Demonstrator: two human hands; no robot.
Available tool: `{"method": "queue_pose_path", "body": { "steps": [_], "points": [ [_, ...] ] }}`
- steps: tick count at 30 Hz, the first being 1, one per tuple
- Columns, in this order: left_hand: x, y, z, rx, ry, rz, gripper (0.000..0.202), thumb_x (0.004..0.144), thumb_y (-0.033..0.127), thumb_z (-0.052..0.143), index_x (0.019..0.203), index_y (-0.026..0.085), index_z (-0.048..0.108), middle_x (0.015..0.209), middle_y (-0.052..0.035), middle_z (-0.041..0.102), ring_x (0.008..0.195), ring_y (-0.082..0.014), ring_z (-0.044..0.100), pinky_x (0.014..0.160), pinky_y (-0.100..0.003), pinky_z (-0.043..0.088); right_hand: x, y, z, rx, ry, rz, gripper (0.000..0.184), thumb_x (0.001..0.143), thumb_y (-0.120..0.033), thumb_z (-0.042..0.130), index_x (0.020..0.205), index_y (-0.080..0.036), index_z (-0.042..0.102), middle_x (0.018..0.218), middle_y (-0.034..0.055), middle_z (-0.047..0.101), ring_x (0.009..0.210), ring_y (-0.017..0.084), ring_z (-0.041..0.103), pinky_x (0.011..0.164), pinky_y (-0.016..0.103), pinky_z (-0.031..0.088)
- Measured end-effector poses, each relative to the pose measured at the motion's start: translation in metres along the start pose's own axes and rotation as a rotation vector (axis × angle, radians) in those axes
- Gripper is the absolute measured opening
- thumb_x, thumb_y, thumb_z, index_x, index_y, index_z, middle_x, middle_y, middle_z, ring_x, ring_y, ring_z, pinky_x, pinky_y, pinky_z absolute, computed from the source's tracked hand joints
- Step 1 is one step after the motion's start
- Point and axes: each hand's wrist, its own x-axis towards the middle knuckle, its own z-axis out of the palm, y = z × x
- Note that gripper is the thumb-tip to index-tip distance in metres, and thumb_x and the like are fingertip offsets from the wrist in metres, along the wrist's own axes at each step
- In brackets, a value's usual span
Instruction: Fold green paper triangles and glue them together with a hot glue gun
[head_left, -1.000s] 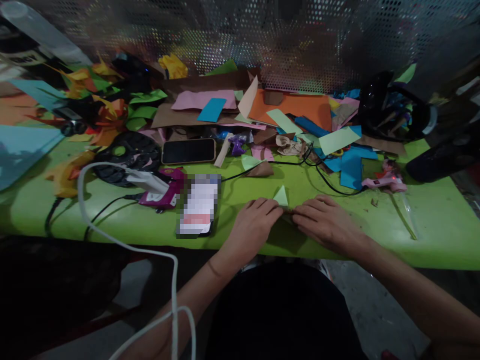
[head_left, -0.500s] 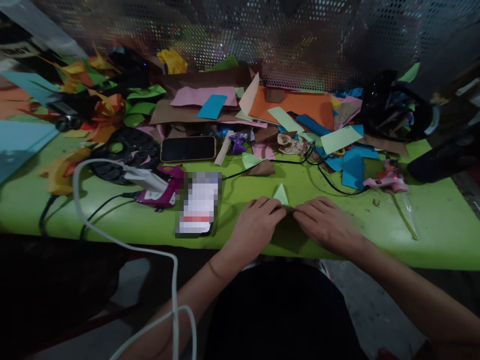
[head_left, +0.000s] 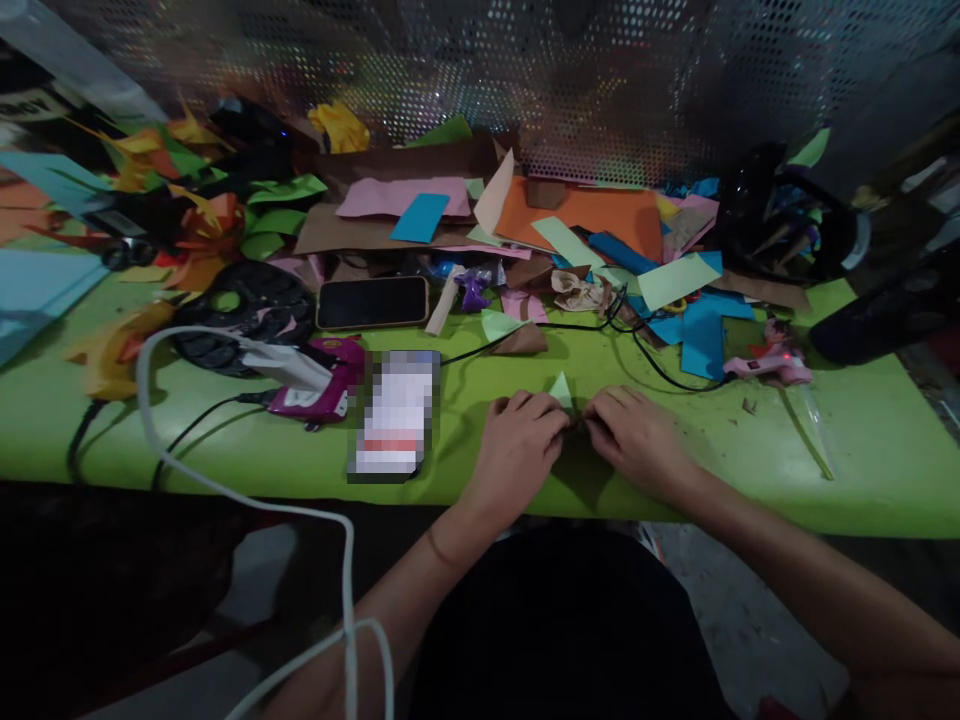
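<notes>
A small piece of light green paper [head_left: 561,390] stands out as a pointed tip between my two hands, just above the green tabletop [head_left: 480,490]. My left hand [head_left: 523,440] is closed on its left side, fingers curled and thumb pressed in. From the right, my right hand [head_left: 637,438] pinches at the lower part of the same paper, close to the left fingertips. Most of the paper is hidden behind the fingers. Left of my hands lies a phone with a lit, blurred-out screen [head_left: 394,415].
Coloured paper scraps [head_left: 442,215] crowd the back of the table below a perforated metal panel [head_left: 600,90]. A pink glue gun [head_left: 772,368] and dark bottle [head_left: 877,310] lie right. Leftward are a purple power strip [head_left: 322,390], white cable [head_left: 349,570], black phone [head_left: 373,303] and yellow glue gun [head_left: 124,355].
My right hand has turned slightly and its fingers have shifted a little, opening a gap under the thumb. The left hand stays nearly in place. The whole view has shifted slightly.
</notes>
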Motion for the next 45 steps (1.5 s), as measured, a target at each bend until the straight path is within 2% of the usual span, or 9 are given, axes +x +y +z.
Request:
{"method": "queue_pose_path", "body": {
  "steps": [3, 6, 9, 14, 18, 24, 27, 38, 45],
  "points": [
    [0.002, 0.000, 0.001, -0.022, 0.012, -0.010, 0.011, 0.092, 0.018, 0.058, 0.090, 0.021, 0.069, 0.097, -0.0035, 0.070, 0.094, -0.0225, 0.057, 0.079, -0.039, 0.040, -0.001, 0.000, -0.004, 0.092, 0.028, 0.041, 0.009, 0.094, -0.019, 0.053, 0.092, -0.020, 0.062, 0.088, 0.0063, 0.067, 0.084, 0.022, 0.060, 0.073, 0.034, 0.042],
    [0.003, -0.001, 0.002, -0.056, 0.022, -0.015, 0.011, 0.092, 0.019, 0.059, 0.089, 0.021, 0.069, 0.095, -0.0024, 0.070, 0.094, -0.0219, 0.057, 0.080, -0.039, 0.040, -0.007, -0.001, -0.010, 0.180, 0.126, 0.067, 0.008, 0.095, -0.023, 0.056, 0.097, -0.020, 0.063, 0.092, 0.0061, 0.070, 0.084, 0.022, 0.062, 0.073, 0.033, 0.044],
    [0.003, -0.001, 0.002, -0.088, 0.031, -0.019, 0.012, 0.093, 0.022, 0.058, 0.091, 0.022, 0.070, 0.094, -0.0017, 0.070, 0.093, -0.0206, 0.058, 0.082, -0.038, 0.041, -0.015, -0.005, -0.012, 0.176, 0.218, -0.030, 0.011, 0.096, -0.022, 0.056, 0.094, -0.021, 0.066, 0.090, 0.0049, 0.072, 0.084, 0.020, 0.064, 0.075, 0.033, 0.044],
    [0.002, -0.001, 0.003, -0.070, 0.021, -0.027, 0.012, 0.093, 0.019, 0.058, 0.092, 0.023, 0.069, 0.094, -0.0009, 0.070, 0.092, -0.0191, 0.058, 0.083, -0.037, 0.042, -0.021, -0.008, -0.001, 0.035, 0.272, -0.120, 0.018, 0.097, -0.017, 0.051, 0.104, -0.020, 0.067, 0.096, 0.0062, 0.074, 0.083, 0.020, 0.065, 0.076, 0.036, 0.045],
    [0.001, -0.002, 0.004, -0.056, 0.019, -0.024, 0.009, 0.091, 0.019, 0.060, 0.091, 0.023, 0.067, 0.094, -0.0008, 0.069, 0.095, -0.0196, 0.058, 0.084, -0.038, 0.042, -0.019, -0.007, 0.004, 0.016, 0.244, -0.089, 0.018, 0.095, -0.016, 0.052, 0.104, -0.020, 0.067, 0.095, 0.0066, 0.074, 0.084, 0.022, 0.065, 0.075, 0.037, 0.046],
    [0.001, 0.001, 0.000, -0.060, 0.017, -0.045, 0.007, 0.091, 0.018, 0.060, 0.095, 0.023, 0.064, 0.096, -0.0003, 0.069, 0.093, -0.0192, 0.057, 0.084, -0.038, 0.041, -0.017, -0.003, 0.003, 0.165, 0.135, 0.070, 0.017, 0.084, -0.011, 0.057, 0.093, -0.022, 0.068, 0.093, 0.0063, 0.071, 0.088, 0.023, 0.063, 0.076, 0.037, 0.050],
    [0.001, 0.000, 0.000, -0.065, 0.023, -0.017, 0.006, 0.092, 0.019, 0.059, 0.093, 0.023, 0.063, 0.095, -0.0004, 0.069, 0.093, -0.0200, 0.057, 0.083, -0.038, 0.041, -0.015, -0.002, 0.001, 0.200, 0.098, 0.108, 0.016, 0.083, -0.012, 0.060, 0.093, -0.022, 0.069, 0.094, 0.0058, 0.070, 0.089, 0.023, 0.063, 0.076, 0.036, 0.051],
    [-0.004, 0.001, 0.001, -0.046, 0.043, 0.014, 0.010, 0.091, 0.013, 0.056, 0.092, 0.021, 0.060, 0.094, -0.0024, 0.068, 0.093, -0.0220, 0.056, 0.082, -0.038, 0.043, -0.008, -0.007, -0.004, 0.155, 0.031, 0.158, 0.002, 0.087, -0.022, 0.066, 0.089, -0.022, 0.067, 0.088, 0.0039, 0.067, 0.084, 0.021, 0.059, 0.073, 0.034, 0.044],
    [-0.005, 0.003, 0.001, -0.002, 0.045, 0.034, 0.018, 0.087, 0.007, 0.055, 0.095, 0.021, 0.062, 0.093, -0.0036, 0.066, 0.090, -0.0227, 0.056, 0.077, -0.037, 0.046, -0.005, -0.005, -0.004, 0.109, -0.013, 0.134, 0.003, 0.088, -0.021, 0.065, 0.086, -0.022, 0.064, 0.087, 0.0035, 0.065, 0.083, 0.021, 0.059, 0.071, 0.034, 0.041]
  ]
}}
